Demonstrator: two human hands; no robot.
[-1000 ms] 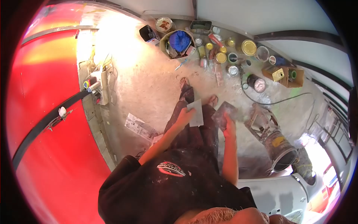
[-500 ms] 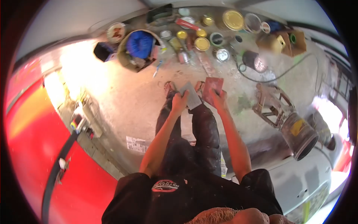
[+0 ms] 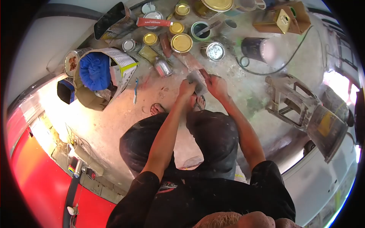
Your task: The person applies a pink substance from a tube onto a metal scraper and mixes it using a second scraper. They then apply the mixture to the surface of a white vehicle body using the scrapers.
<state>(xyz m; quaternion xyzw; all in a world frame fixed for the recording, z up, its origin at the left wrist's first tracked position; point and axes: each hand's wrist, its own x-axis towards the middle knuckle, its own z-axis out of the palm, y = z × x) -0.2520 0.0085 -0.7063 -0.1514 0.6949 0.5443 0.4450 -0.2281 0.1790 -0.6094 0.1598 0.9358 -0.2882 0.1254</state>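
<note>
My left hand (image 3: 186, 87) is closed on a thin grey rectangular sheet (image 3: 199, 86); its exact kind I cannot make out. My right hand (image 3: 218, 86) grips a flat dark red plate (image 3: 204, 74), turned nearly edge-on. The two pieces meet or overlap in front of my feet, with the red one over the grey sheet's right side. Just beyond them a reddish smeared strip (image 3: 187, 60) lies on the floor, near a yellow-lidded can (image 3: 181, 43) and a silver-topped can (image 3: 214, 51).
A box (image 3: 121, 72) with a blue bundle stands left, a blue-white pen-like item (image 3: 135, 91) beside it. Ahead are an open green-rimmed can (image 3: 200, 31), a red tube (image 3: 154, 22) and a silver spray can (image 3: 162, 67). A hose (image 3: 279, 79) and dusty stool (image 3: 291, 100) are right.
I have lowered into a squat, knees spread, so the cans and box appear closer. Both hands have come together, and the red plate has turned from face-on to edge-on against the grey sheet.
</note>
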